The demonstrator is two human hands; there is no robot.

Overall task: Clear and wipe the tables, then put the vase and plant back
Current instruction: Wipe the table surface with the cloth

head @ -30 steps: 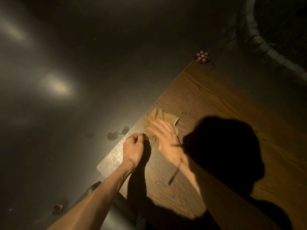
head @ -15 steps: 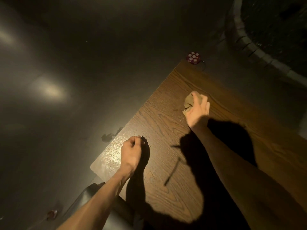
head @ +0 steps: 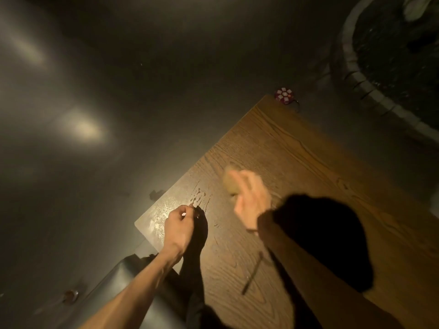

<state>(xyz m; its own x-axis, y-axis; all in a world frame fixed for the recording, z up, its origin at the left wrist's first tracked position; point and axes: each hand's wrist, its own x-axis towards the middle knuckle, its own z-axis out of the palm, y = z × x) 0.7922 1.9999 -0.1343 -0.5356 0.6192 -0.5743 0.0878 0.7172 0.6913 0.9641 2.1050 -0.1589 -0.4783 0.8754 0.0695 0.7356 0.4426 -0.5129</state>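
**Table gets a wipe-down under low, warm light**

The table (head: 320, 167), a wood-grain top running from the near edge of the view away to the far right, is under both hands of a person seen from above. The right hand (head: 251, 198), blurred, lies over a yellowish cloth (head: 230, 182) on the tabletop; part of the cloth shows at the hand's far-left side, touching the wood. The blur makes it impossible to tell whether the fingers lie flat on the cloth or curl around it. The left hand (head: 178, 227) sits at the near-left corner of the table, its fingers curled in toward the thumb in a loose fist; whether anything is pinched between them cannot be told. Streaks of wet sheen (head: 200, 198) glint on the wood between the two hands and across the corner by the left one.

A thin, dark stick-like object (head: 252, 273) lies on the table nearer the camera, beside the right forearm. Heavy shadows of the person's head and arms fall across the near right part of the top. Just past the table's far corner, a small red-and-white patterned object (head: 284, 95) sits on the dark floor (head: 166, 79). A curved stone kerb (head: 351, 55) rings a dark planting bed at far right. A dark padded seat (head: 128, 276) shows below the left forearm.
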